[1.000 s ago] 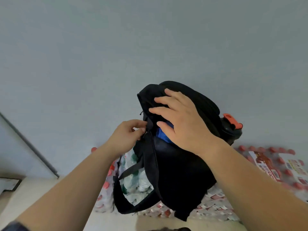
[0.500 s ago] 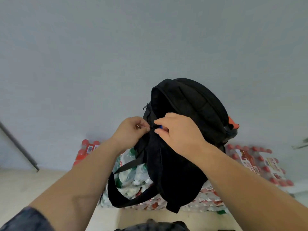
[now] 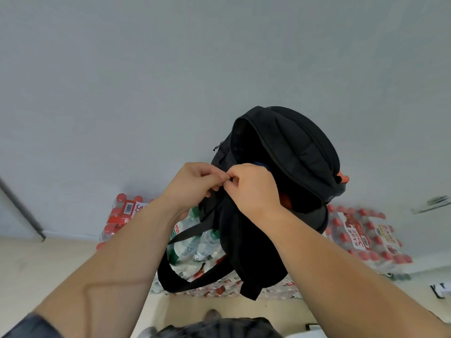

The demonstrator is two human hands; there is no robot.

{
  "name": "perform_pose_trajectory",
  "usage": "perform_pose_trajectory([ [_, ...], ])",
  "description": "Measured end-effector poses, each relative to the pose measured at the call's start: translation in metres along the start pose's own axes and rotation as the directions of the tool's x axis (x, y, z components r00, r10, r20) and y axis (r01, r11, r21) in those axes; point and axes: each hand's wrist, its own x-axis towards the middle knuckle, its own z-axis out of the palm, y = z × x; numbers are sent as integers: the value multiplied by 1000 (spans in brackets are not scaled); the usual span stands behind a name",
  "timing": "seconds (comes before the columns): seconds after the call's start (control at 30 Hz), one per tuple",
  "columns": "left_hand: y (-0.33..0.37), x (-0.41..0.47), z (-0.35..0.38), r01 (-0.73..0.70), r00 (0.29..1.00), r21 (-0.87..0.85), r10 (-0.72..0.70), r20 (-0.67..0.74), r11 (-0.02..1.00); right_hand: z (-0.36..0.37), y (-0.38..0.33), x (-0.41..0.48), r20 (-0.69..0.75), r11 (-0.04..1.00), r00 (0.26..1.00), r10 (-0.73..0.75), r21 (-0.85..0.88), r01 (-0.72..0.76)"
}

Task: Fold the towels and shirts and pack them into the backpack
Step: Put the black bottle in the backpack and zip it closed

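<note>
A black backpack (image 3: 295, 152) hangs in mid-air in front of a grey wall, its top flap gaping and its straps dangling below. Inside the opening I see a sliver of blue cloth (image 3: 262, 165) and a bit of red-orange cloth (image 3: 285, 200). My left hand (image 3: 192, 185) pinches the near edge of the bag's opening. My right hand (image 3: 251, 189) meets it fingertip to fingertip and pinches the same edge, at what may be the zipper. An orange item (image 3: 343, 178) sticks out of the bag's right side pocket.
Shrink-wrapped packs of water bottles with red caps (image 3: 361, 230) and green caps (image 3: 192, 242) are stacked on the floor against the wall behind the bag. A dark metal rail (image 3: 22, 211) slants at the left. My shoe (image 3: 212, 314) shows on the pale floor below.
My right hand left the top of the bag's contents and came down to the opening's edge, meeting my left hand. The blue cloth is now mostly hidden, and the view tilted down.
</note>
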Motion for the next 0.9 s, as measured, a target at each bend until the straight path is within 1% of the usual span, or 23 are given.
perform_pose_trajectory([
  [0.07,-5,2,-2,-41,996,23,43,-75,999,0,2,-1,-74,998,997,27,51,-23],
  [0.1,-9,3,-3,-64,992,75,72,-107,995,-1,3,-3,-104,996,994,45,84,-36],
  [0.13,-13,4,-2,-94,988,154,112,-108,984,-3,5,-4,-121,991,990,68,125,-53],
  [0.17,-18,5,-1,-137,985,241,159,-72,961,-5,6,-7,-121,984,988,93,163,-73],
  [0.23,-27,11,3,-235,970,390,238,43,890,-7,9,-11,-94,970,985,146,211,-124],
  [0.3,-31,15,6,-270,962,454,260,86,849,-6,14,-14,-74,957,978,195,235,-173],
  [0.37,-33,16,7,-272,959,461,276,62,845,-4,15,-14,-42,947,973,225,245,-208],
  [0.43,-34,13,8,-298,950,438,308,52,848,-3,14,-13,-15,950,976,218,234,-208],
  [0.57,-35,8,9,-321,946,356,317,71,878,0,9,-11,-25,961,981,192,207,-183],
  [0.7,-38,5,9,-374,924,355,378,62,857,4,2,-4,-1,976,980,198,97,-197],
  [0.8,-40,5,9,-380,921,325,386,48,866,6,1,-1,-3,973,976,219,77,-218],
  [0.9,-42,8,8,-377,925,302,374,70,876,6,3,-3,-14,974,977,215,78,-213],
])
